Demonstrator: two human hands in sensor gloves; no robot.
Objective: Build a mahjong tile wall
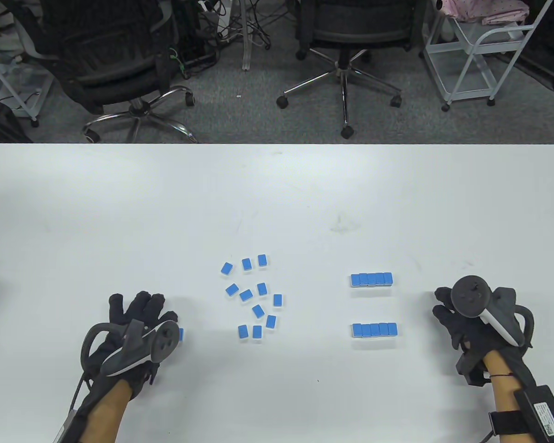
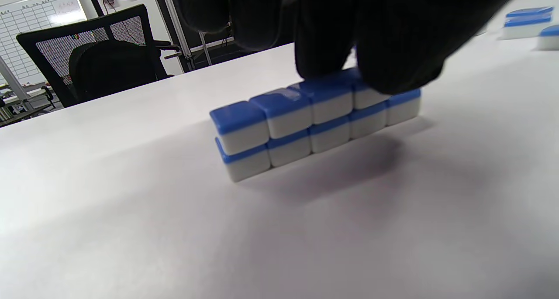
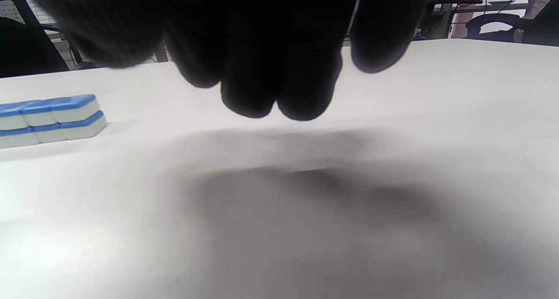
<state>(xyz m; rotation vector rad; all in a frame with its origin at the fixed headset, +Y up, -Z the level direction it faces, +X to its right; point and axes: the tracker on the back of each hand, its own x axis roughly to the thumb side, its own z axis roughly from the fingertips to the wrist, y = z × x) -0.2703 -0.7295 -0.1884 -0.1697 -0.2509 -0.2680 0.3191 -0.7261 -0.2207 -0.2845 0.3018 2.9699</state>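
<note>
My left hand [image 1: 141,310] lies flat at the front left of the white table [image 1: 277,194]. In the left wrist view its fingertips [image 2: 325,54] rest on top of a two-layer wall of blue-and-white mahjong tiles [image 2: 284,128], toward its right end. From above only one blue end of that wall [image 1: 181,334] shows beside the tracker. Several loose blue tiles [image 1: 254,295] lie scattered in the middle. Two more tile walls stand on the right, one farther [image 1: 371,279] and one nearer [image 1: 374,329]. My right hand [image 1: 445,310] hangs loosely curled to their right, holding nothing. One wall's end [image 3: 52,118] shows in the right wrist view.
Office chairs [image 1: 346,27] and a white cart [image 1: 480,50] stand on the floor beyond the table's far edge. The far half of the table holds nothing.
</note>
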